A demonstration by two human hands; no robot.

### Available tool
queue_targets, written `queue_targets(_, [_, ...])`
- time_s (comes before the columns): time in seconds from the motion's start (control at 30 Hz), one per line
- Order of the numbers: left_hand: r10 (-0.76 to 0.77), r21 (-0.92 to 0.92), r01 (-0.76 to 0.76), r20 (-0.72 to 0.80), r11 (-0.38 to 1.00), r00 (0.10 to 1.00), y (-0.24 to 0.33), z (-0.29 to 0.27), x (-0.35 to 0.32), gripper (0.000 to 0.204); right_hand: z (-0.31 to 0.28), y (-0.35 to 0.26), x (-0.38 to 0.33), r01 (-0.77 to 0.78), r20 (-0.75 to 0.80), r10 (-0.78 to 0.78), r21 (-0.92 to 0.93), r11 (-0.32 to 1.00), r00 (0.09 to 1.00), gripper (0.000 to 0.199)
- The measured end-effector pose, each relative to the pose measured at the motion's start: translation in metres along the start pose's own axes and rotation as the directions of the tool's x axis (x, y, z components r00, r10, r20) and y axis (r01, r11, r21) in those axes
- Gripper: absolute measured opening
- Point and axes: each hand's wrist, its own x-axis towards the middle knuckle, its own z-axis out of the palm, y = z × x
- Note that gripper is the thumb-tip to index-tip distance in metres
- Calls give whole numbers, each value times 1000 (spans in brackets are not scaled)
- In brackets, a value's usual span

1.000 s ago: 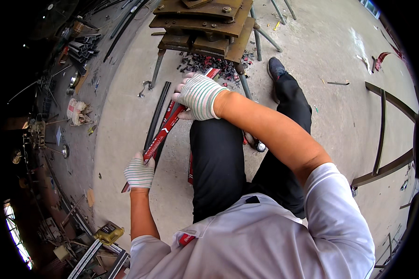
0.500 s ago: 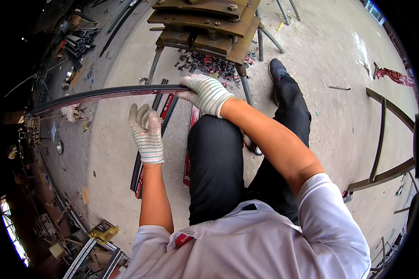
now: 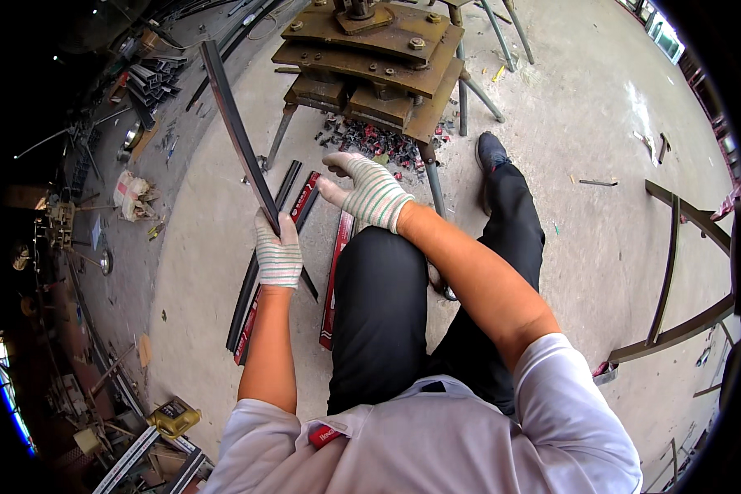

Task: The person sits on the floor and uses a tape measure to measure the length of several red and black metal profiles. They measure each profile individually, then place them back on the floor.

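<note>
A long dark metal profile (image 3: pixel 240 136) slants up and away from my left hand (image 3: pixel 278 251), whose gloved fingers are wrapped round it near its lower end. A short tail of the bar sticks out below the hand. My right hand (image 3: pixel 366 189), in a matching white glove with green stripes, is held above my knee, empty, with thumb and fingers apart. Beneath the bar, more black profiles (image 3: pixel 243 309) and red-faced strips (image 3: pixel 306 198) lie on the floor. Another red strip (image 3: pixel 336 280) lies beside my left leg.
Ahead stands a brown bolted metal press (image 3: pixel 362 74) on pipe legs, with black and red scraps (image 3: pixel 370 140) heaped under it. Cut profiles (image 3: pixel 152 82) are piled at the far left. A metal frame (image 3: pixel 671 272) lies at right; a yellow tool case (image 3: pixel 173 417) sits at lower left.
My right hand has let go of the profile. My left hand has closed on it, and the bar has swung from lying crosswise to pointing away from me.
</note>
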Motion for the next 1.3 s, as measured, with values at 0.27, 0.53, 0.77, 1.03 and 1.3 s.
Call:
queue_targets(0.27, [-172, 291, 77, 315, 954, 933, -33, -16, -102, 48, 8, 30, 2, -305, -30, 319, 226, 925, 947, 70])
queue_targets(0.53, [-283, 330, 168, 337, 929, 898, -18, 0, -87, 43, 26, 60, 6, -503, 49, 506, 218, 836, 861, 57])
queue_targets(0.77, [-313, 433, 153, 327, 888, 892, -11, 3, -79, 45, 31, 66, 15, -534, 12, 547, 236, 812, 837, 49])
queue_targets(1.03, [-314, 459, 137, 334, 878, 889, -3, 4, -70, 50, 33, 77, 19, -483, -73, 510, 228, 845, 857, 51])
queue_targets(1.3, [-322, 473, 145, 319, 869, 891, 6, 7, -67, 50, 32, 88, 25, -454, -82, 483, 235, 860, 872, 51])
